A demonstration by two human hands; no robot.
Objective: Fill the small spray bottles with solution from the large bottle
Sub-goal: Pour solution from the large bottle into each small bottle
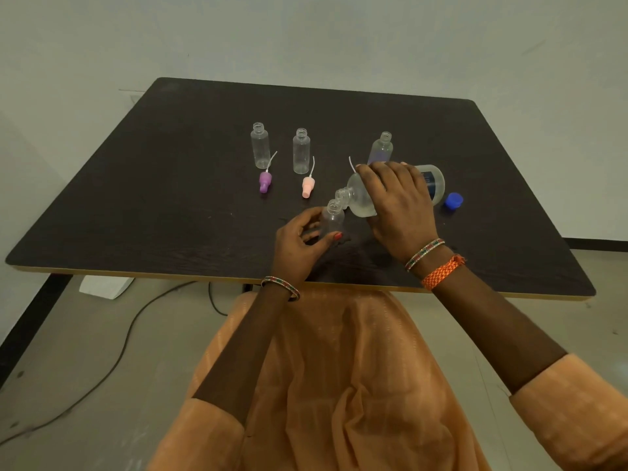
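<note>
Dark wood-grain bench against pale wall, left hand fingers gripping small spray bottle, right hand tipping large bottle into it, grey tiled floor beneath.

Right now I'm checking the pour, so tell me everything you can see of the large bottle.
The large bottle is clear or faintly frosted plastic, with a rounded body, a dark blue label near its base and a threaded neck, uncapped. It is tipped almost level, neck toward the left and slightly down, its mouth meeting the open mouth of the small bottle. The right hand grips it from above; the left hand steadies the small bottle. A blue cap lies on the table just to its right.
</note>
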